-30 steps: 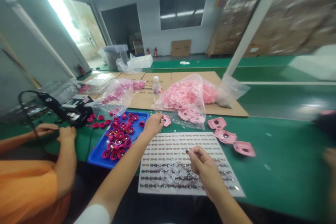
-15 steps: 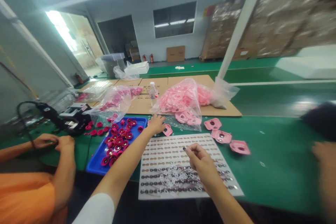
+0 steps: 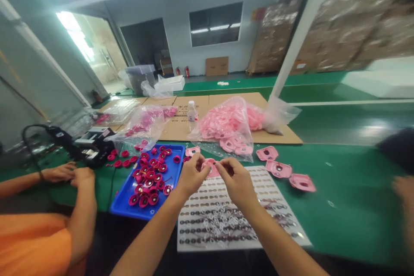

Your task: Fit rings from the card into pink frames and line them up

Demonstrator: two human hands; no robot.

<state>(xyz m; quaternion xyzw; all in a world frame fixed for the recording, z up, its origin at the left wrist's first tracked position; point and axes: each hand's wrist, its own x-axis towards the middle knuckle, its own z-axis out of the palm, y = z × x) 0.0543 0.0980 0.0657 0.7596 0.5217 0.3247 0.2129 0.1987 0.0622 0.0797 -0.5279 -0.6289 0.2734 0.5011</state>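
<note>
My left hand [image 3: 191,175] and my right hand [image 3: 235,180] meet above the far edge of a white sheet [image 3: 284,224] that carries rows of small round parts. Between them is a pink plastic piece [image 3: 211,167], gripped by my left fingers. My right fingertips are pinched against that piece, and what they hold is too small to make out. Another pink piece [image 3: 192,151] lies just beyond my hands. Three more pink pieces [image 3: 278,168] lie in a row to the right on the green table [image 3: 343,172].
A blue tray [image 3: 171,177] of magenta round parts sits to the left. Behind it stand clear bags of pink pieces [image 3: 228,123], a bottle [image 3: 192,114] and flat cardboard [image 3: 281,136]. A person in orange [image 3: 32,246] works at the left. Another person's hand [image 3: 403,189] shows at the right edge.
My left hand picked up a pink piece from near the bag and brought it back over the sheet. My right hand rose from the sheet to meet it.
</note>
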